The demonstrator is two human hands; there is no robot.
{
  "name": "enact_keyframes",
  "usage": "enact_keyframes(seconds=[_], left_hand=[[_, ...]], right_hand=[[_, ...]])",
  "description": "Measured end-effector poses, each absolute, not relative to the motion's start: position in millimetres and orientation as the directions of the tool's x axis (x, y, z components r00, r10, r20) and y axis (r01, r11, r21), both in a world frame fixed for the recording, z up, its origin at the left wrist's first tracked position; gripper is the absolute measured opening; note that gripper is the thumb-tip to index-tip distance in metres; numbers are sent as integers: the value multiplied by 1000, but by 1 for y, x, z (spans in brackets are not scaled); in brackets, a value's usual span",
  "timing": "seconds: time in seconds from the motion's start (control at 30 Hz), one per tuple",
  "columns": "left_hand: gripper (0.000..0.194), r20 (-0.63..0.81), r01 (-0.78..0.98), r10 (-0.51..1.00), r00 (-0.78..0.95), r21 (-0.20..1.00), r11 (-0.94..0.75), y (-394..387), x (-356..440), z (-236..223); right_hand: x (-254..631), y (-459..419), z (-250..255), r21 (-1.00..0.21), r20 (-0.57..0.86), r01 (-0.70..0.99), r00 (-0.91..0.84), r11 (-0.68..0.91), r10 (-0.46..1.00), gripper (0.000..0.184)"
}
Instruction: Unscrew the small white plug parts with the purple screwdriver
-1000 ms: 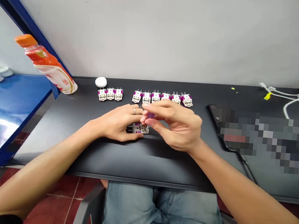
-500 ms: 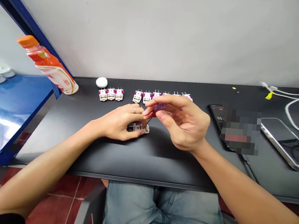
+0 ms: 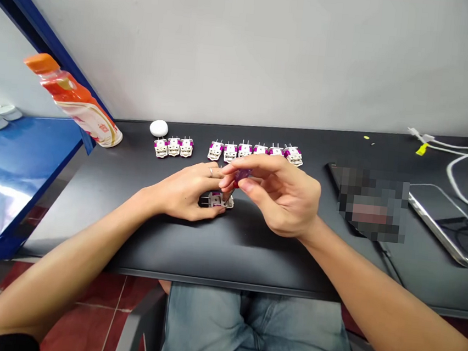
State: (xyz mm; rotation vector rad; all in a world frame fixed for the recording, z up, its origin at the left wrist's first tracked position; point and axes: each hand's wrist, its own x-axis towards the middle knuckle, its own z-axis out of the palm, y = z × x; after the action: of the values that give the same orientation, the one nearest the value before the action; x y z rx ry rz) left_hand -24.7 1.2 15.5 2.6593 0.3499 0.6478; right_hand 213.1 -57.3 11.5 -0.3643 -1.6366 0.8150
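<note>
"Purple plastic, that handle: is the screwdriver (image 3: 242, 174) gripped, or only resting in the right hand (image 3: 287, 197)?"

"Gripped. Thumb and fingertips pinch the handle, with the palm hollow behind it."

"And the white-and-purple electrical module (image 3: 217, 198)?"

"Lying on the black desk (image 3: 161, 246) under the left hand (image 3: 193, 191), thumb on the near side, fingers on the far side, holding it down."

"Which way does it lie from the screwdriver?"

"Below the handle and to its left. Its long axis runs roughly left to right, metal pins toward the left palm, opposite end toward the right hand. So the left hand is nearer, touching it; the right meets it only through the thin shaft (image 3: 231, 194), slanting down leftward to that right-hand end."

"Is the tip seated?"

"I can't tell; fingers crowd that spot."

"Anything behind?"

"A row of six similar modules (image 3: 245, 150), and a separate trio of modules (image 3: 174, 147) farther left."
</note>
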Motion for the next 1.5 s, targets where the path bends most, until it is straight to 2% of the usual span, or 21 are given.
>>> enact_keyframes(seconds=[0.3,0.47,0.57,0.67,0.73,0.83,0.97,1.0,1.1,1.23,1.4,1.5], left_hand=[[15,340,189,377,862,472,-861,1,-23,19],[16,351,362,533,770,448,-818,8,-27,14],[18,361,486,630,687,416,-769,14,-30,10],[28,377,532,677,632,425,-732,14,-32,15],[30,340,507,664,666,447,-737,12,-32,21],[38,173,454,576,799,456,-765,8,-33,31],[21,35,389,449,893,446,-806,8,-40,42],[21,27,369,428,903,458,-808,8,-42,44],[37,34,363,430,902,479,-799,8,-47,50],[55,25,458,514,857,419,-784,4,-42,48],[32,21,444,490,872,390,-807,1,-38,44],[40,35,435,484,874,387,-813,1,-41,48]], right_hand=[[211,-56,16,-608,792,-124,-173,785,586,39],[209,-53,22,-527,849,-51,6,848,528,39],[210,-50,23,-521,853,-17,2,853,521,38],[211,-49,22,-511,859,-70,-14,857,511,43],[212,-49,22,-526,850,-91,-19,846,526,45],[212,-51,21,-558,830,-73,-21,827,558,43],[211,-54,21,-604,796,-62,-15,794,605,41],[211,-55,21,-615,788,-61,-12,786,616,41],[211,-55,21,-626,779,-58,-12,778,627,39],[212,-54,20,-613,790,-67,-30,787,613,37],[212,-52,19,-624,781,-50,-34,780,623,34],[212,-52,19,-621,784,-39,-32,783,620,30]])
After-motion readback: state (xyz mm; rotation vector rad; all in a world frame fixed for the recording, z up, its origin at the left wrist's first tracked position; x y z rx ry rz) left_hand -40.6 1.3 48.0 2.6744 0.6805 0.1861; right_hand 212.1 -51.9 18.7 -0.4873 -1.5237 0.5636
